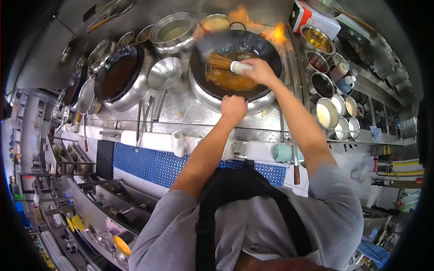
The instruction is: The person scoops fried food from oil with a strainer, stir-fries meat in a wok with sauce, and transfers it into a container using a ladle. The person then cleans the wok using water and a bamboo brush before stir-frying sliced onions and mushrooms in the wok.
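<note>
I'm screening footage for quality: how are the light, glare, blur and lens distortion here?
Head view: strong fisheye bending towards the edges, with black corners; patchy glare on the steel counter; bright, soft-edged flames; the wok looks hazy at its far left, from steam or motion, I can't tell which.

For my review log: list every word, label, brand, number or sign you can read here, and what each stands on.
No text can be read.
Red and white box: any print is too blurred to read.
Squeeze bottles: any labels are too small to read.
Wok and bamboo brush: no lettering shows.
</note>
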A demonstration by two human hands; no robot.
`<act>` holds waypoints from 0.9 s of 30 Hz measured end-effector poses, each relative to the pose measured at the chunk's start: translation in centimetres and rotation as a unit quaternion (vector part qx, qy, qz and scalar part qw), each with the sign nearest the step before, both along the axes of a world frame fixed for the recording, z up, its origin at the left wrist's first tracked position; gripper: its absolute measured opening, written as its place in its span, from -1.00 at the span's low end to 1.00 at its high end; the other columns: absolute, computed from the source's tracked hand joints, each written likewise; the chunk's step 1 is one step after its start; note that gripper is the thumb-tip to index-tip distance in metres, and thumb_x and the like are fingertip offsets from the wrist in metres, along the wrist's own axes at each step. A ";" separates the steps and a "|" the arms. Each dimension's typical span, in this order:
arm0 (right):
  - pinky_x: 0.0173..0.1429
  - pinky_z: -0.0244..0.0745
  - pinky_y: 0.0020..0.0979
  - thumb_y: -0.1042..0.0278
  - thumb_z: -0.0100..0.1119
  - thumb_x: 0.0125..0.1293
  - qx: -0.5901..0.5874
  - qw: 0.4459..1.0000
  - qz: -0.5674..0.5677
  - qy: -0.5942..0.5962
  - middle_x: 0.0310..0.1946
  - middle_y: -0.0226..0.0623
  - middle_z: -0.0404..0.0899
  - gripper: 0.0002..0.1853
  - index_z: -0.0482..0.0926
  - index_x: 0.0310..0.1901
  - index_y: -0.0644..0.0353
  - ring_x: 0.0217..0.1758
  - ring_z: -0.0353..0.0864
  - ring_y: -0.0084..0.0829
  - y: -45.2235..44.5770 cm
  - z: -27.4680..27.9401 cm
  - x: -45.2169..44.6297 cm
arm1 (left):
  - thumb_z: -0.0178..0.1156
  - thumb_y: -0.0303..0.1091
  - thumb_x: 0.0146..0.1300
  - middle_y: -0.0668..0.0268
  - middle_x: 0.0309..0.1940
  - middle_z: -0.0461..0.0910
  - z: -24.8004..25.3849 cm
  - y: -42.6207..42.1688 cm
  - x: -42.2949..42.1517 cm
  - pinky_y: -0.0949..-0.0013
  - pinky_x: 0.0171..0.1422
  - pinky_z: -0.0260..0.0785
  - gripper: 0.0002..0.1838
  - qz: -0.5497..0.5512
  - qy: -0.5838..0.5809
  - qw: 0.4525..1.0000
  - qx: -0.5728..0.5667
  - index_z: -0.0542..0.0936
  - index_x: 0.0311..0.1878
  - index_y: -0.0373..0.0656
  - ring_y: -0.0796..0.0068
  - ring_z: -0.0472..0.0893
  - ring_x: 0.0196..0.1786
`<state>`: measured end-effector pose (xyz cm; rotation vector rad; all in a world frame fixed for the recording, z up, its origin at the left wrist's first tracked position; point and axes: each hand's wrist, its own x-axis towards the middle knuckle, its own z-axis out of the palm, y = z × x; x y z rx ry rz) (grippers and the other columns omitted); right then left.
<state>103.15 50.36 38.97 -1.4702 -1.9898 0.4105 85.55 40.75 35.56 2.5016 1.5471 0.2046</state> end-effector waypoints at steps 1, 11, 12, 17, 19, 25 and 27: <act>0.27 0.54 -0.21 0.13 0.46 0.16 -0.078 0.990 -0.039 0.113 0.09 -0.01 0.70 -0.47 0.69 0.17 0.15 0.15 0.70 -0.05 -4.2 2.2 0.3 | 0.17 -0.08 0.37 0.07 -0.34 0.76 0.1 0.2 -0.6 0.03 0.16 0.43 -0.66 -0.007 -0.011 1.000 0.018 0.76 -0.30 -0.13 0.05 0.75 -0.16; 0.33 0.47 -0.36 0.42 0.32 0.42 0.043 0.925 -0.278 0.255 0.27 -0.12 0.59 -0.50 0.51 0.35 0.35 0.27 0.56 -0.39 -33.1 1.1 5.0 | 0.34 -0.09 0.27 0.01 -0.51 0.68 0.9 -3.4 -2.1 -0.04 -0.08 0.47 -0.65 -0.013 -0.148 0.983 0.112 0.64 -0.47 -0.17 -0.09 0.69 -0.33; 0.35 0.47 -0.33 0.41 0.32 0.42 0.045 0.920 -0.290 0.259 0.26 -0.12 0.59 -0.52 0.53 0.32 0.37 0.26 0.56 -0.41 -34.9 -1.2 5.1 | 0.34 -0.10 0.27 0.01 -0.51 0.68 1.3 -3.7 -2.4 -0.05 -0.09 0.47 -0.65 -0.013 -0.150 0.982 0.117 0.63 -0.48 -0.17 -0.09 0.69 -0.34; 0.28 0.49 -0.08 0.31 0.32 0.37 -0.069 0.948 -0.310 0.029 0.10 0.12 0.58 -0.47 0.52 0.34 0.28 0.16 0.60 0.08 -37.1 -6.5 4.2 | 0.34 -0.11 0.27 0.06 -0.53 0.68 1.1 -4.8 -3.0 -0.02 -0.08 0.48 -0.69 -0.026 -0.160 0.978 0.130 0.65 -0.45 -0.15 -0.02 0.70 -0.37; 0.28 0.47 -0.01 0.29 0.29 0.38 -0.092 0.946 -0.308 -0.048 0.07 0.15 0.56 -0.46 0.49 0.35 0.27 0.16 0.57 0.15 -36.7 -7.6 4.6 | 0.36 -0.10 0.26 0.04 -0.54 0.67 1.5 -5.7 -3.4 -0.03 -0.12 0.48 -0.66 -0.026 -0.187 0.972 0.138 0.62 -0.48 -0.16 -0.05 0.69 -0.39; 0.16 0.51 -0.02 0.34 0.28 0.31 -0.155 0.931 -0.320 -0.079 -0.02 0.18 0.62 -0.42 0.40 0.33 0.31 0.06 0.64 0.08 -42.5 -12.0 12.1 | 0.37 -0.07 0.26 0.07 -0.63 0.59 1.8 -7.8 -4.1 0.01 -0.31 0.42 -0.59 -0.026 -0.244 0.949 0.196 0.51 -0.56 -0.13 -0.03 0.62 -0.52; 0.09 0.54 -0.01 0.36 0.28 0.28 -0.243 0.914 -0.324 -0.004 -0.16 0.15 0.67 -0.46 0.43 0.27 0.33 -0.06 0.68 0.09 -43.2 -12.5 11.7 | 0.36 -0.09 0.27 0.11 -0.65 0.57 2.1 -8.7 -4.4 0.03 -0.34 0.37 -0.60 -0.020 -0.271 0.944 0.188 0.51 -0.55 -0.12 0.01 0.61 -0.53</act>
